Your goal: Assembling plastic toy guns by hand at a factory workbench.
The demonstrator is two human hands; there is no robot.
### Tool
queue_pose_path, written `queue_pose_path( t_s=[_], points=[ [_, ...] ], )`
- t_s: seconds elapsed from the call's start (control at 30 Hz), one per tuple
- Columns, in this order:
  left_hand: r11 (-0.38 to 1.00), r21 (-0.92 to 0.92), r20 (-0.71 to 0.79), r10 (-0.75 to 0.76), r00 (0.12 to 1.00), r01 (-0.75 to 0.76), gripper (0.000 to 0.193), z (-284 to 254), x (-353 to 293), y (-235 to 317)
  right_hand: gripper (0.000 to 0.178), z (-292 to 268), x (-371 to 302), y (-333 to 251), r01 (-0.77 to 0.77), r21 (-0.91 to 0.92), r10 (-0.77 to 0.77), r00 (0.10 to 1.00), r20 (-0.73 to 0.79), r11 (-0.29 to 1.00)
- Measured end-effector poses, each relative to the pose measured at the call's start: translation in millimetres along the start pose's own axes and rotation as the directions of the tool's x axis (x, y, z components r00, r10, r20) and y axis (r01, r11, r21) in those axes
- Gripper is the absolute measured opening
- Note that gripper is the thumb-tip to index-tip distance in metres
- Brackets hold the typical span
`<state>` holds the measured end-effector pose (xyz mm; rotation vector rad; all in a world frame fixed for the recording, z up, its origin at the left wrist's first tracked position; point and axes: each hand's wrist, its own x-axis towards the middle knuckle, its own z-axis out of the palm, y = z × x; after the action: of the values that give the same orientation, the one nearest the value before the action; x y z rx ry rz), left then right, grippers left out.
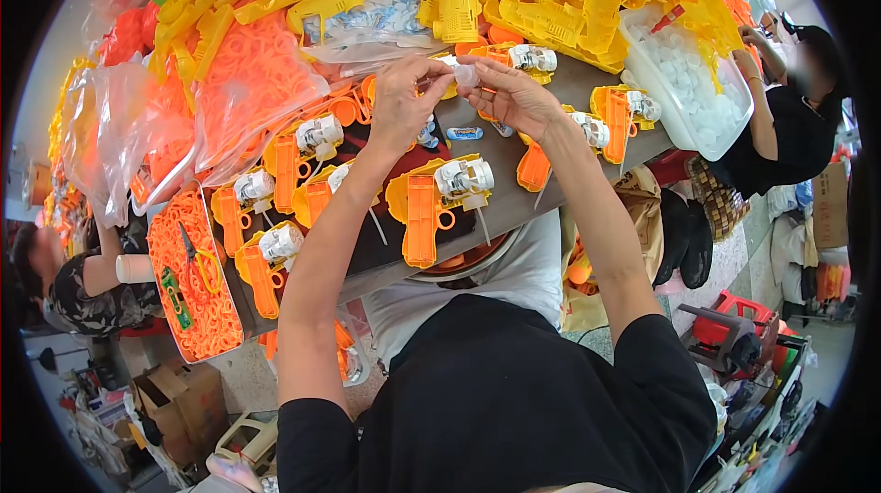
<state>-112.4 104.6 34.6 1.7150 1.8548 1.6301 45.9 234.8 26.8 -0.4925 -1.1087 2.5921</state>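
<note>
My left hand and my right hand meet over the far part of the table. Their fingertips pinch a small, translucent white plastic piece, cup-like in shape, between them. Its far side is partly covered by the fingers. Below and around my arms lie several half-built toy guns, each with a yellow shell, orange grip and printed white cylinder. The closest toy gun rests between my forearms. A small blue sticker-like piece sits just below my hands.
Yellow gun shells and bags of orange parts are heaped at the back. On the right, a white tub holds translucent pieces. At left, pliers and a green tool lie among orange rings. People sit at both sides.
</note>
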Motion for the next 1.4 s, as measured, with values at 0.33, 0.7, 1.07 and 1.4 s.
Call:
queue_pose_path(
  t_s=[0.33, 0.7, 1.07, 1.4],
  points=[
    [0.951, 0.257, 0.105, 0.148, 0.983, -0.171, 0.029, 0, 5, -5, 0.032, 9, 7, 6, 0.222, -0.546, -0.344, 0.93, -0.131, 0.808],
    [0.869, 0.486, 0.087, 0.057, 0.995, -0.092, 0.032, -36, 17, 9, 0.02, 61, 39, 1, 0.363, -0.909, -0.654, 0.742, 0.15, 0.204],
    [0.917, 0.399, 0.268, -0.132, 0.954, 0.015, 0.041, -37, -25, -18, 0.022, 25, -5, 6, 0.414, -0.888, -0.545, 0.8, 0.251, 0.198],
    [0.93, -0.012, 0.281, -0.35, 0.894, 0.368, 0.034, -43, -35, -1, 0.037, 3, 80, -5, 0.236, -0.925, -0.288, 0.902, 0.323, -0.299]
  ],
)
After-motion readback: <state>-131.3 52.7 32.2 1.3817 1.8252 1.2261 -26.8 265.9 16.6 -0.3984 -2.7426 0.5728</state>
